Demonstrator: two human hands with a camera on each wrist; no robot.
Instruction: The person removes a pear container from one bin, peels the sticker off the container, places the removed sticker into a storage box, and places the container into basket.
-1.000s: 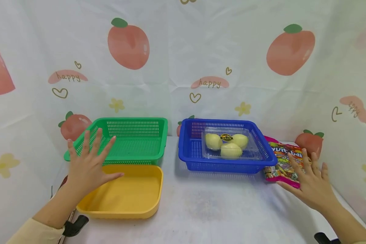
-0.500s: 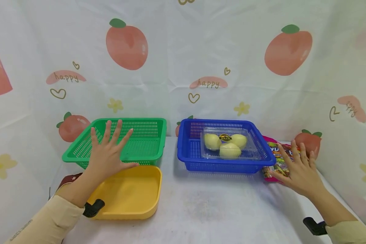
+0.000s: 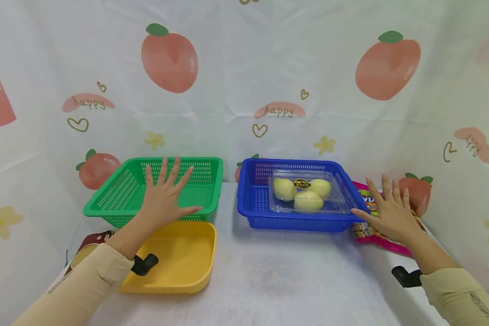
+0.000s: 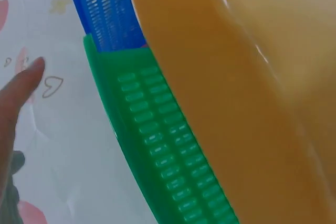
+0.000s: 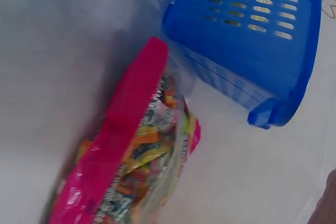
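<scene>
My left hand point(image 3: 163, 197) is spread with straight fingers above the near side of the green basket point(image 3: 110, 213) and the back of the yellow tray point(image 3: 187, 258). In the left wrist view one finger point(image 4: 21, 85) shows at the left edge. My right hand point(image 3: 393, 215) is likewise spread, over a pink-edged bag of candy point(image 3: 385, 242) at the right, its thumb overlapping the corner of the blue basket point(image 3: 297, 222). Neither hand holds anything. Inside the blue basket lies a clear plastic box point(image 3: 342, 206) with pale yellow-green round fruits point(image 3: 308, 201).
A dark red packet point(image 3: 93, 241) lies left of the yellow tray, partly behind my left sleeve. A white cloth point(image 3: 269, 280) covers the table. Behind the baskets hangs a fruit-print curtain point(image 3: 236, 68).
My left hand has moved right and forward, from beside the green basket to in front of it. My right hand has shifted forward and left over the candy bag. Both stay spread.
</scene>
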